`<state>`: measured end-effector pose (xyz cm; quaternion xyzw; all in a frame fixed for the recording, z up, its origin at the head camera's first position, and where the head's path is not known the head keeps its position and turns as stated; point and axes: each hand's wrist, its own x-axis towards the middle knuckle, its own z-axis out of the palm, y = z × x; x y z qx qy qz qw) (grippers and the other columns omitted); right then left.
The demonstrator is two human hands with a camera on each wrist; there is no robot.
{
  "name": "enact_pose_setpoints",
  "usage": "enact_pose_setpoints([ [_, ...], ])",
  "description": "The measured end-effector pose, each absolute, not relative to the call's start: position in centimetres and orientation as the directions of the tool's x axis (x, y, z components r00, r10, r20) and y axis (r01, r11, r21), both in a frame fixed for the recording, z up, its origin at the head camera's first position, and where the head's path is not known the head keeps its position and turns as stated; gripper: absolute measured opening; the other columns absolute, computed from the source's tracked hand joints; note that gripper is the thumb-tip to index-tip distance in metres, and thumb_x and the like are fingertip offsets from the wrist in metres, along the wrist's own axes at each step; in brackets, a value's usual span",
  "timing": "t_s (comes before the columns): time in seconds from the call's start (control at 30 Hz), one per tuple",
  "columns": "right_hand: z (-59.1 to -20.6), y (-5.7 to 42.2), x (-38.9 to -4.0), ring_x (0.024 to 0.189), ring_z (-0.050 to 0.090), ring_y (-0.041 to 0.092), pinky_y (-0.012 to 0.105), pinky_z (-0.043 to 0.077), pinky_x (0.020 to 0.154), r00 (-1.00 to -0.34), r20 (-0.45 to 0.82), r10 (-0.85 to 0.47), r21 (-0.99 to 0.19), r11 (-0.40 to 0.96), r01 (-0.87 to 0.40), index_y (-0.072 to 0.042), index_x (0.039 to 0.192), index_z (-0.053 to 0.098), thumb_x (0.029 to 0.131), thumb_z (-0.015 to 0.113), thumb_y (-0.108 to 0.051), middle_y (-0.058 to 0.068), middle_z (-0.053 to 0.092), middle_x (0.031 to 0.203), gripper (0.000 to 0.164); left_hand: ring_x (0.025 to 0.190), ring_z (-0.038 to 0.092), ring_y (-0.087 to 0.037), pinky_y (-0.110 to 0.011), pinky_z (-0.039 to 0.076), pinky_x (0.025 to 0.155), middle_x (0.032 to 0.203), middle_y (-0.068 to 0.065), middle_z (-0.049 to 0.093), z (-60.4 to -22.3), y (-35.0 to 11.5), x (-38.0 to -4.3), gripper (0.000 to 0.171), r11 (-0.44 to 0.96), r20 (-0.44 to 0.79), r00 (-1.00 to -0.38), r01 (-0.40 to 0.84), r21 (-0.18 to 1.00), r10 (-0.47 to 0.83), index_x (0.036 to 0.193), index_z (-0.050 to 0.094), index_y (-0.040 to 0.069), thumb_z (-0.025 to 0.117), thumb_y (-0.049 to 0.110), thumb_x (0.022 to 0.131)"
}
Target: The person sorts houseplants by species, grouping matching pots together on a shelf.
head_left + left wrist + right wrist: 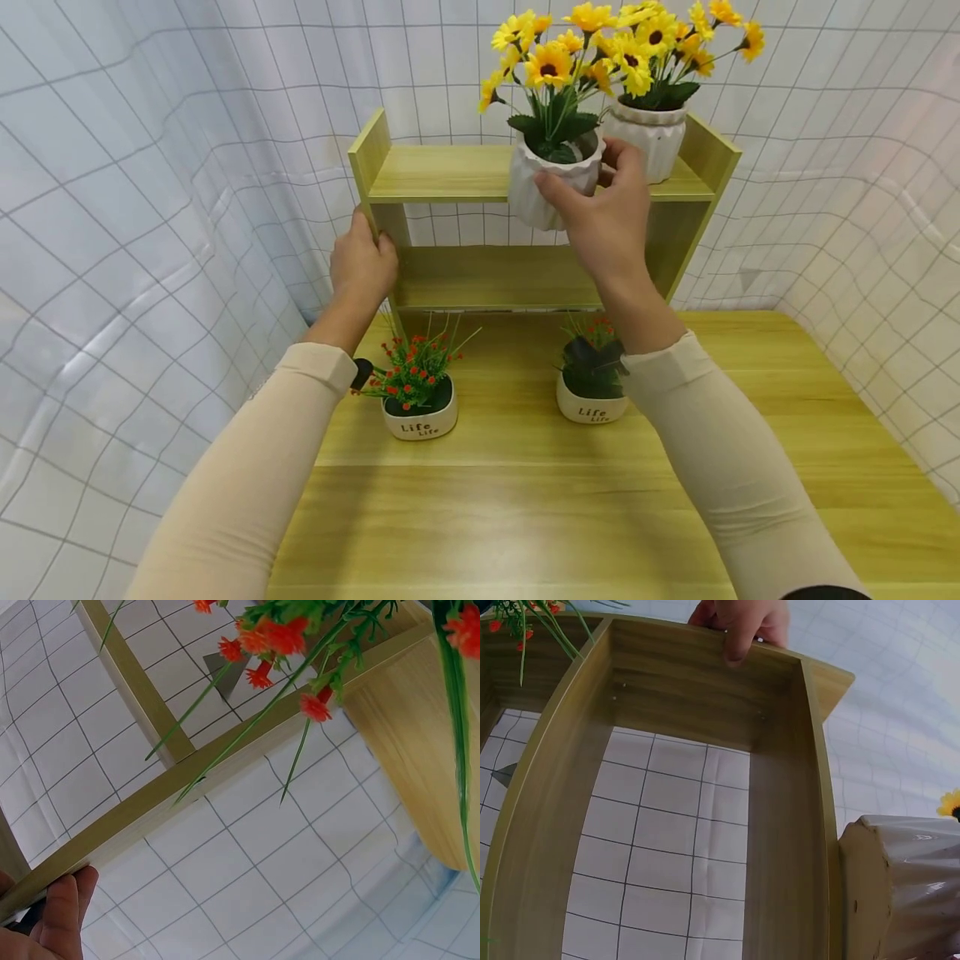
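My right hand [611,221] grips a white fluted flowerpot [543,196] with yellow artificial sunflowers, thumb in front and fingers round its right side. In the head view this pot overlaps the front edge of a wooden shelf's top board [442,173]. The right wrist view shows its base [862,900] close against that board; whether they touch I cannot tell. On the left, my left hand [363,260] holds the shelf's side panel, its fingers [64,907] wrapping the edge in the left wrist view. A matching sunflower pot [651,142] stands on the top board's right part.
On the wooden table [480,517], before the shelf, sit two white oval pots marked "Life": the left pot [420,423] has red-flowered greenery, the right pot [591,408] is partly behind my right sleeve. A white grid-patterned curtain [255,108] surrounds the table.
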<state>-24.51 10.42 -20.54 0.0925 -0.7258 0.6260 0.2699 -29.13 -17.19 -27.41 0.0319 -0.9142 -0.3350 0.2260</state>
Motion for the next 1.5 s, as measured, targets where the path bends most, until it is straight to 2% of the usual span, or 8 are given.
enact_pose_setpoints([
  [0.37, -18.8, 9.3, -25.8, 0.108, 0.054, 0.017, 0.03, 0.051, 0.085, -0.875, 0.453, 0.174, -0.884, 0.214, -0.415, -0.007, 0.139, 0.046, 0.082, 0.081, -0.029, 0.006, 0.053, 0.126, 0.07, 0.111, 0.059, -0.047, -0.059, 0.047, 0.089, 0.124, -0.028, 0.061, -27.4, -17.1, -29.1, 0.043, 0.771, 0.399, -0.893, 0.099, 0.629, -0.211, 0.144, 0.042, 0.005, 0.043, 0.02, 0.103],
  [0.67, -18.5, 9.2, -27.0, 0.103, 0.057, 0.018, 0.03, 0.051, 0.084, -0.876, 0.455, 0.161, -0.879, 0.239, -0.412, -0.005, 0.13, 0.054, 0.081, 0.083, -0.031, 0.005, 0.056, 0.121, 0.063, 0.109, 0.06, -0.048, -0.059, 0.047, 0.087, 0.121, -0.03, 0.061, -27.5, -16.9, -29.2, 0.04, 0.774, 0.39, -0.897, 0.092, 0.626, -0.208, 0.139, 0.043, 0.004, 0.042, 0.02, 0.102],
  [1.23, -17.1, 6.8, -28.4, 0.111, 0.055, 0.016, 0.031, 0.051, 0.087, -0.931, 0.357, 0.076, -0.893, 0.32, -0.316, -0.012, 0.136, 0.046, 0.084, 0.079, -0.042, 0.003, 0.055, 0.127, 0.069, 0.108, 0.059, -0.05, -0.06, 0.046, 0.087, 0.119, -0.031, 0.062, -27.2, -17.1, -29.0, 0.038, 0.783, 0.417, -0.885, 0.105, 0.613, -0.208, 0.135, 0.044, 0.002, 0.043, 0.019, 0.102],
  [1.5, -17.0, 5.9, -29.2, 0.11, 0.053, 0.016, 0.028, 0.049, 0.086, -0.942, 0.334, 0.014, -0.876, 0.373, -0.305, -0.011, 0.141, 0.038, 0.085, 0.075, -0.046, 0.004, 0.052, 0.129, 0.076, 0.107, 0.06, -0.049, -0.059, 0.047, 0.086, 0.119, -0.03, 0.062, -27.4, -17.1, -28.9, 0.037, 0.777, 0.405, -0.891, 0.103, 0.621, -0.205, 0.134, 0.045, 0.003, 0.044, 0.019, 0.101],
])
